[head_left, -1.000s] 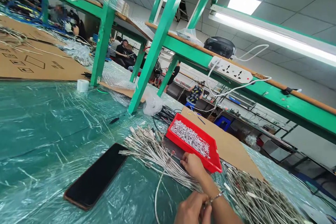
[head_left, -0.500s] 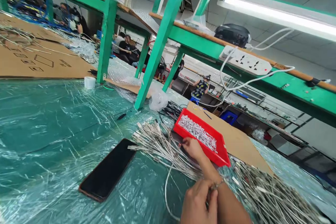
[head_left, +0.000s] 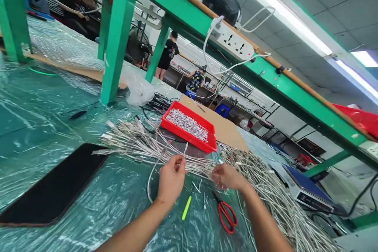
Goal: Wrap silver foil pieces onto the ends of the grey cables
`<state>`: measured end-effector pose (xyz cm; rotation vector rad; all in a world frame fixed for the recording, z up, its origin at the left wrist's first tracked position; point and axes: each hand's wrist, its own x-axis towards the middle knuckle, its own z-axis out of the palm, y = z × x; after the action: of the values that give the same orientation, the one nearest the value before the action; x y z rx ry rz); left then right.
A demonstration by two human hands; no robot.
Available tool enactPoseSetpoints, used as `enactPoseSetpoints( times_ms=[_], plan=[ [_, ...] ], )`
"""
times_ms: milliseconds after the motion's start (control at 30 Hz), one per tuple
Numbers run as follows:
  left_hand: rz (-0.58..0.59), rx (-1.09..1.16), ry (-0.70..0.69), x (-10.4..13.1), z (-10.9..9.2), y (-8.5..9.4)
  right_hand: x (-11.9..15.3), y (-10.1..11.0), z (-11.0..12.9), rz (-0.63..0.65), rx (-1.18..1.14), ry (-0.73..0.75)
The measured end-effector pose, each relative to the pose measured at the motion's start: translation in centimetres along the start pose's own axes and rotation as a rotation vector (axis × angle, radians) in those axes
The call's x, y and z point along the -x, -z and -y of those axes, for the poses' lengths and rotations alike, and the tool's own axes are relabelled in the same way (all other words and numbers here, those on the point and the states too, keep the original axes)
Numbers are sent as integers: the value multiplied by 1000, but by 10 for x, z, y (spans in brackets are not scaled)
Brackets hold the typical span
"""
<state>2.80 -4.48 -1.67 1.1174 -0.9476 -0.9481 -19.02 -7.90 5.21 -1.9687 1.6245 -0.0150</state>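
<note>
A black-screened phone (head_left: 54,185) lies on green plastic-covered worktop (head_left: 118,220) at left, and a blue-topped digital scale (head_left: 310,187) sits at far right. Overhead, a white power strip (head_left: 233,41) lines a green shelf beam (head_left: 177,3) that bears a glossy black device (head_left: 221,4). In the background, a person in black (head_left: 169,52) stands near a person in a patterned sleeveless top (head_left: 195,81), seated on a blue stool (head_left: 190,95).

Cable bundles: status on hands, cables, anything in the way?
Left hand pinching thin pale piece. Right hand blurred, by cable bundles. Red-handled scissors, yellow-green tool close by.
</note>
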Motion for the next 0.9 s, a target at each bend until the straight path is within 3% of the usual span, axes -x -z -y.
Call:
enactPoseSetpoints(
  times_ms=[133, 233, 333, 600, 900],
  plan=[
    [37, -49, -36, 2, 1, -1, 15, -31, 6, -68, 72, 27],
    [58, -71, -32, 3, 1, -2, 8, -57, 19, -184, 138, 62],
    [65, -72, -13, 5, 0, -2, 2, -71, 25, -236, 176, 80],
    [84, -64, 3, 6, 1, -5, 21, -46, 8, -194, 205, 37],
    [75, -92, -9, 5, 1, -5, 18, -63, 17, -137, 307, -28]
  ],
)
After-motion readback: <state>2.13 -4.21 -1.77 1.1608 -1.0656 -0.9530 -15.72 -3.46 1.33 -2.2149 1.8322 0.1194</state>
